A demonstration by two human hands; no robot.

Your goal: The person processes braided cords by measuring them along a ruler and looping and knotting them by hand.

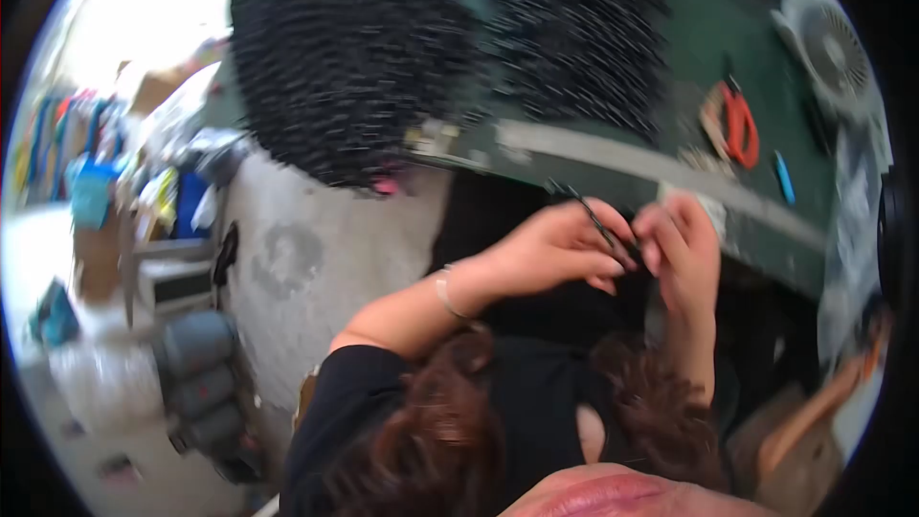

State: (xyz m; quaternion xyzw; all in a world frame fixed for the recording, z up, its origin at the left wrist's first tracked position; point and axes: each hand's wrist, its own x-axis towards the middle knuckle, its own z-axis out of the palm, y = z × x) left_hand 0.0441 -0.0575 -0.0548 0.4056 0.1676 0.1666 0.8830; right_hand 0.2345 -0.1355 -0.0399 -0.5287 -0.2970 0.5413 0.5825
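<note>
My left hand (565, 241), with a bracelet at its wrist, is closed around a thin, dark, twisted strand (595, 220). One end of the strand sticks out above the fingers toward the table edge. Close by on the right, my right hand (682, 239) has its fingers pinched together at the strand's other end; the fingertips are blurred. Both hands are above my lap, just in front of the green table (704, 29). A large heap of black, ridged strands (345, 57) hangs over the table edge. Beside it lies a second pile of black strands (579, 38).
Red-handled pliers (740, 129), a blue pen-like tool (785, 178) and a small fan (828, 43) are on the table's right side. A pale strip (574, 146) runs along the front edge. A grey padded seat (199, 373) and stacked goods stand on the floor at left.
</note>
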